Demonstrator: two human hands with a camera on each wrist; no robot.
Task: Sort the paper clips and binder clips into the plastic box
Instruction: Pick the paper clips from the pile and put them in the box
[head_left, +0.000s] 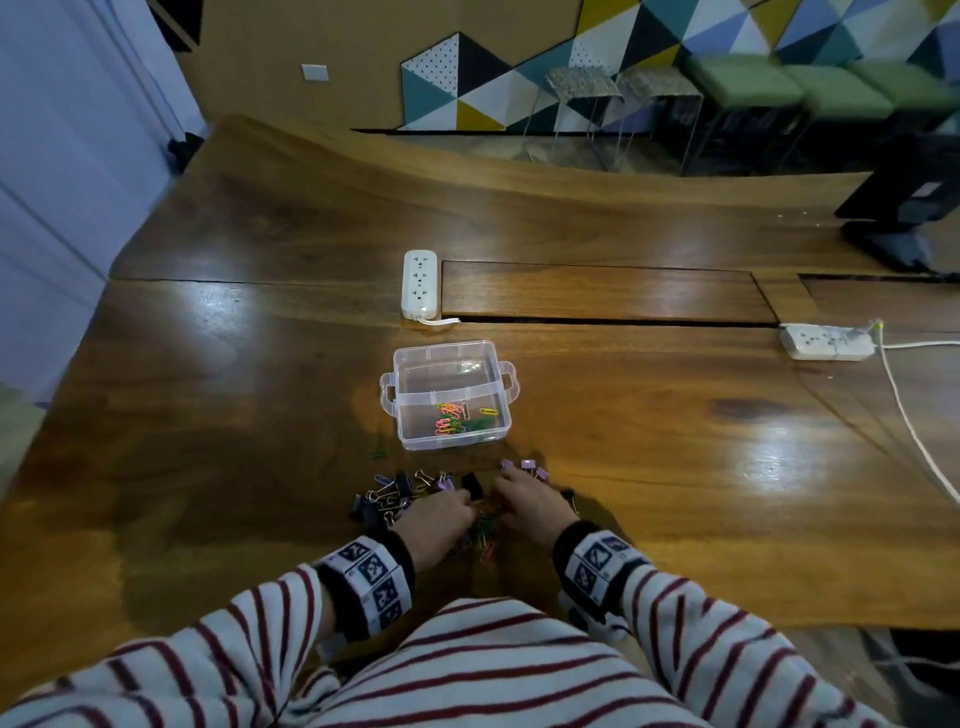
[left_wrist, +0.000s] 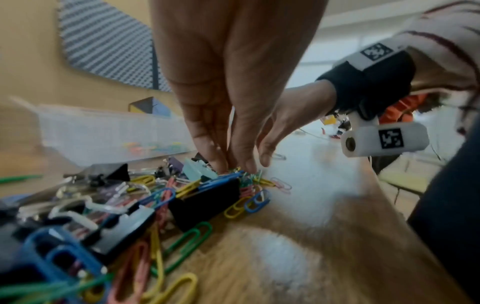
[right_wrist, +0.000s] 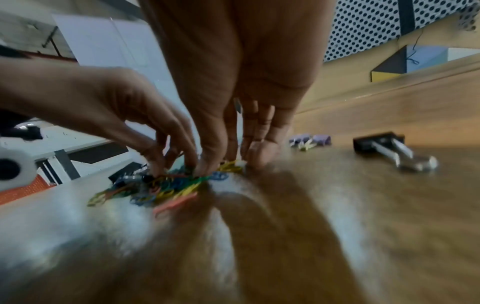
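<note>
A clear plastic box (head_left: 449, 358) stands open mid-table, with coloured paper clips (head_left: 460, 418) in its near compartment; the far compartment looks bare. In front of it lies a mixed pile: black and purple binder clips (head_left: 402, 488) on the left, small purple binder clips (head_left: 532, 467) on the right, loose paper clips (head_left: 483, 530) between my hands. My left hand (head_left: 465, 512) points down into the pile and pinches paper clips (left_wrist: 249, 179) with its fingertips (left_wrist: 218, 162). My right hand (head_left: 506, 506) meets it from the right, thumb and fingers closing on the same bunch (right_wrist: 182, 185). A black binder clip (left_wrist: 207, 203) lies beside them.
A white power strip (head_left: 420, 283) lies behind the box, another (head_left: 826, 342) at the right with a white cable (head_left: 909, 415) running toward the near edge. A dark monitor base (head_left: 904, 223) stands far right. A long slot (head_left: 608, 319) crosses the wooden table (head_left: 234, 415). A black binder clip (right_wrist: 381, 144) lies right of my hands.
</note>
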